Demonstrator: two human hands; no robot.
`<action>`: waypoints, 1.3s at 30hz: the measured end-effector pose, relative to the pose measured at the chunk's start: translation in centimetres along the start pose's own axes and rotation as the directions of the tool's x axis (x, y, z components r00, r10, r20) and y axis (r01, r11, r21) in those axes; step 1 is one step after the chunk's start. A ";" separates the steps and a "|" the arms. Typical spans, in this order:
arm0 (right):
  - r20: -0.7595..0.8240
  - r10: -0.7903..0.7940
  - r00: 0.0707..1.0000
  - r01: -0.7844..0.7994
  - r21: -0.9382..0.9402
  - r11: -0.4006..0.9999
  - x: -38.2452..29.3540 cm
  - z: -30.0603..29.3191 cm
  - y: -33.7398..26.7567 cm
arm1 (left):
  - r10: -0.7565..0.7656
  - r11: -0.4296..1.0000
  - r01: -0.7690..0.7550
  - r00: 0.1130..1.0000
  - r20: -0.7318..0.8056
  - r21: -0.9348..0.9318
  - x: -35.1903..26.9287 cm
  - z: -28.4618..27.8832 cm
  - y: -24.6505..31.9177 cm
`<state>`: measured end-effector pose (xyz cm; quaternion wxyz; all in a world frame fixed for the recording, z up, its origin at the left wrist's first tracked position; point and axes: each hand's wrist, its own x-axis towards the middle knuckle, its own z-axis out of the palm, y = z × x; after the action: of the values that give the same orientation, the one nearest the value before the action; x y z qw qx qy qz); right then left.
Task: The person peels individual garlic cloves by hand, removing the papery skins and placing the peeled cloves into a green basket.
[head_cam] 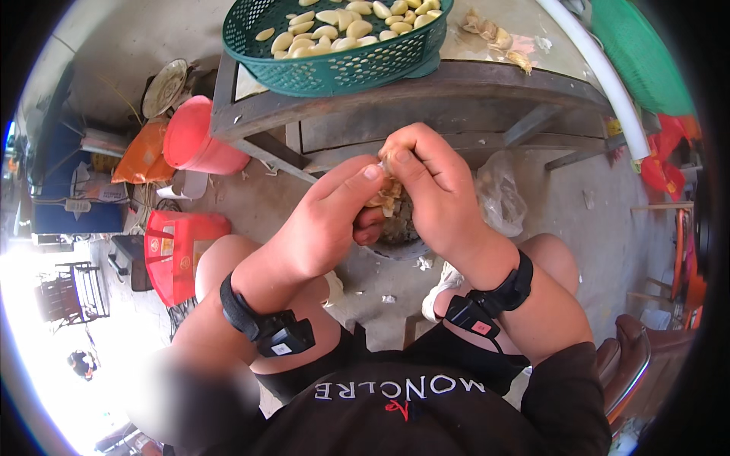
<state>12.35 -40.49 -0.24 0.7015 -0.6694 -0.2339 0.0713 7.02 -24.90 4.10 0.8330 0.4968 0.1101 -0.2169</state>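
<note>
My left hand (336,211) and my right hand (436,188) meet in front of me, their thumbs and fingertips pinching a piece of garlic with papery skin (389,196). The fingers largely cover it, so its exact shape cannot be told. Beneath the hands is a round container (402,249) on the floor, partly hidden, holding what looks like peelings. Beyond them a green plastic basket (342,74) of peeled garlic cloves (358,28) sits at the table's near edge. Unpeeled garlic pieces (502,39) lie on the table to its right.
The metal-framed table (319,108) spans the far side. A pink bucket (197,139) and a red bag (171,251) stand at left. To the right are a clear plastic bag (503,196), a white pipe (604,68), a green basin (639,57) and a brown chair (633,359).
</note>
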 end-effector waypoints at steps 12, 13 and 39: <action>0.043 0.458 0.888 -0.415 0.505 0.757 -0.6 -0.6 -1.2 | 0.032 0.999 -0.032 0.999 0.001 0.014 1.2 -1.2 0.1; 0.046 0.553 0.832 -0.451 0.636 0.626 -0.8 0.3 -1.2 | 0.034 0.999 -0.034 0.999 0.006 -0.030 1.7 -0.6 -0.8; 0.266 0.068 0.961 -0.013 -0.202 0.979 -0.4 -3.1 -3.3 | 0.029 0.912 -0.123 0.971 0.237 0.392 0.5 -2.3 0.6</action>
<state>12.62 -43.74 2.90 0.5910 -0.7244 -0.3201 0.1533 7.76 -22.79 3.26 0.7275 0.6338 -0.0521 -0.2575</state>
